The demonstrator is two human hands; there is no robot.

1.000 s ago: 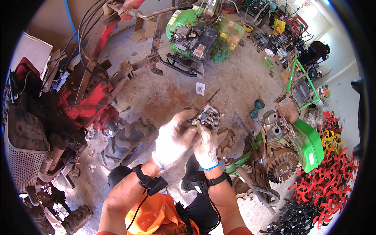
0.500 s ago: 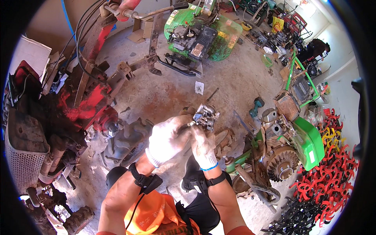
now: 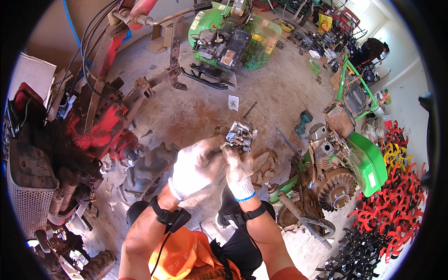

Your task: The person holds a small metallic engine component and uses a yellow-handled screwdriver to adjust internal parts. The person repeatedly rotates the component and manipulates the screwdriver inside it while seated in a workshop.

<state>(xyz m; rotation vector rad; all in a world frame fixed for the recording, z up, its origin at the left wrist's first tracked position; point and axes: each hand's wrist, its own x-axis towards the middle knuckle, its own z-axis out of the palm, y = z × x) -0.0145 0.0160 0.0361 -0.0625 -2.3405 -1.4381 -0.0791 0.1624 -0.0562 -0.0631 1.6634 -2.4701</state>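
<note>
A small silver metal carburetor [image 3: 241, 136] is held up over the concrete floor in front of me. My right hand [image 3: 239, 171], in a white work glove with a blue-edged cuff, is closed round its lower side. Beside it, my left hand [image 3: 197, 161], gloved the same way, is closed with its fingertips against the carburetor's lower left edge. Whether those fingers pinch a small part cannot be seen, as the fingertips overlap the right hand's. A partly stripped engine [image 3: 326, 154] with an exposed finned flywheel [image 3: 337, 190] stands to the right of my hands.
A teal power drill [image 3: 304, 122] and a white paper [image 3: 233, 102] lie on the floor ahead. The green machine [image 3: 224, 44] stands beyond. Red machinery [image 3: 105, 130] and a perforated crate [image 3: 30, 200] are at left. Red curved blades [image 3: 387, 205] are heaped at right.
The whole view has shifted slightly, so floor things sit a little farther left. Both hands keep hold near the carburetor, with its tilt almost unchanged.
</note>
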